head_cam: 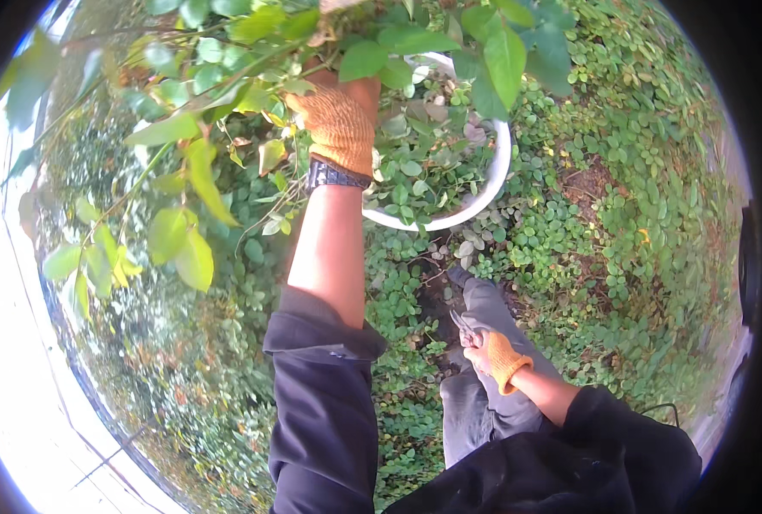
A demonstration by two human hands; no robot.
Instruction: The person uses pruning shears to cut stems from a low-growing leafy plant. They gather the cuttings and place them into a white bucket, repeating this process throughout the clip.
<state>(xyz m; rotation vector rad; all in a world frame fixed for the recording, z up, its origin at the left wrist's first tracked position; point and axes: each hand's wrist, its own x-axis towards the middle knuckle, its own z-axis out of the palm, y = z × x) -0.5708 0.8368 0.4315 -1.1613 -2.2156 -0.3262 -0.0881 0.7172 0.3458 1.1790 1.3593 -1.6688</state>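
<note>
My left hand (339, 122), in an orange knit fingerless glove with a dark watch at the wrist, reaches up among the leafy stems (246, 70) at the top. Leaves cover its fingers, so its grip is hidden. Just right of that wrist is a round container with a white rim (502, 160), holding cut leafy sprigs (413, 173). Lower right, near my leg, my right hand (493, 360) wears a matching glove and is closed around hand pruners (465, 326), whose blades point up and to the left.
Low leafy plants (535, 238) cover the ground around my legs (503, 321). A leafy branch (130, 193) hangs close to the camera at the upper left. Bare soil and twigs (590, 186) show at the right. Thin wires cross the bright area at far left.
</note>
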